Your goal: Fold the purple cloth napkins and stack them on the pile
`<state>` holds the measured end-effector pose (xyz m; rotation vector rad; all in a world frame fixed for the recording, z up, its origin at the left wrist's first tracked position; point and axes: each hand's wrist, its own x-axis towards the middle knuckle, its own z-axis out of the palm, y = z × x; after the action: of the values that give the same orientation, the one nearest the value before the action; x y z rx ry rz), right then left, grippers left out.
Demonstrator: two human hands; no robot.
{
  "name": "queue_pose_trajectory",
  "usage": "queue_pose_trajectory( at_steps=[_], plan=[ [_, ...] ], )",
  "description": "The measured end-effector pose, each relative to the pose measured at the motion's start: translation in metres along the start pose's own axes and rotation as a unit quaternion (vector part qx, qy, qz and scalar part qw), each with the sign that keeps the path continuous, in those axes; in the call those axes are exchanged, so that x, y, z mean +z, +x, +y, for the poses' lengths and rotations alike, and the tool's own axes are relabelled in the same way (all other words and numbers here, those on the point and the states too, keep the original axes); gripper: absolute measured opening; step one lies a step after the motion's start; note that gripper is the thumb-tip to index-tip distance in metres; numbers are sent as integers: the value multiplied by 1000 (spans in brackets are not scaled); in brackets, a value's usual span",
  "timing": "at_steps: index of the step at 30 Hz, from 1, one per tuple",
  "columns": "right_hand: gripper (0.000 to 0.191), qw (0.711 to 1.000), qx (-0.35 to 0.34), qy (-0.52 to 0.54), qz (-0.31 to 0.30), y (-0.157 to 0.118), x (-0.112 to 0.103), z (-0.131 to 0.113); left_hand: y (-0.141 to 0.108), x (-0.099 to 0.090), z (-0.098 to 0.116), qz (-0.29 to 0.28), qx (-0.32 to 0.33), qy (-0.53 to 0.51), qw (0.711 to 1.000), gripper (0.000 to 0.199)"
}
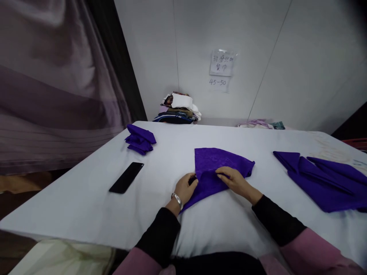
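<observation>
A purple cloth napkin [219, 160] lies partly folded on the white-covered table in front of me. At its left edge, my left hand [185, 187] pinches the fabric between thumb and fingers; a silver bracelet circles that wrist. My right hand [233, 180] grips a fold of the same napkin near its middle, thumb and fingertips pressed together. Between the two hands the cloth is slightly raised, and one corner hangs toward me below the left hand. The napkin's far right corner rests on the table beyond my right hand.
Folded purple napkins [140, 139] sit in a small pile at back left. A black phone [126, 178] lies nearer. More purple napkins [323, 183] spread at right. Stacked clothes [179, 109] stand behind the table [166, 152], below a paper sign [221, 63]. A curtain [57, 84] hangs left.
</observation>
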<state>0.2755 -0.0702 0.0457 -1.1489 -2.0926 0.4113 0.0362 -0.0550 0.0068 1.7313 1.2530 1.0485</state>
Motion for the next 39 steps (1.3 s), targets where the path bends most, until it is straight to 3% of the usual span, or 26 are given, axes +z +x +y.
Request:
queue_pose_trajectory(
  at_steps=[4,7,11,16,20,23,29,33,36,39],
  plan=[
    [18,1000,8,3,-8,26,9,9,-3,4,8,-45,38,113,992,20],
    [19,998,39,-38,-27,57,13,22,-4,7,9,-55,34,116,991,19],
    [26,986,88,-116,-86,104,25,43,-5,9,10,-56,30,108,992,22],
    [37,973,110,-158,-127,150,55,68,-7,8,14,-60,22,86,994,20],
    [39,962,134,-194,-139,173,72,80,-7,7,15,-64,3,8,998,27],
    [25,958,137,-209,-139,179,75,84,-8,7,19,-70,-18,-18,997,34],
    [19,966,125,-196,-109,171,70,84,-11,12,23,-64,-68,-34,995,31],
    [15,983,94,-154,-43,168,59,82,-6,11,12,-55,-79,-114,989,27],
    [14,991,70,-108,30,162,32,80,0,8,4,-52,-109,-176,977,23],
    [14,990,68,-69,100,149,-12,80,3,3,-1,-21,-168,-219,961,22]
  ],
)
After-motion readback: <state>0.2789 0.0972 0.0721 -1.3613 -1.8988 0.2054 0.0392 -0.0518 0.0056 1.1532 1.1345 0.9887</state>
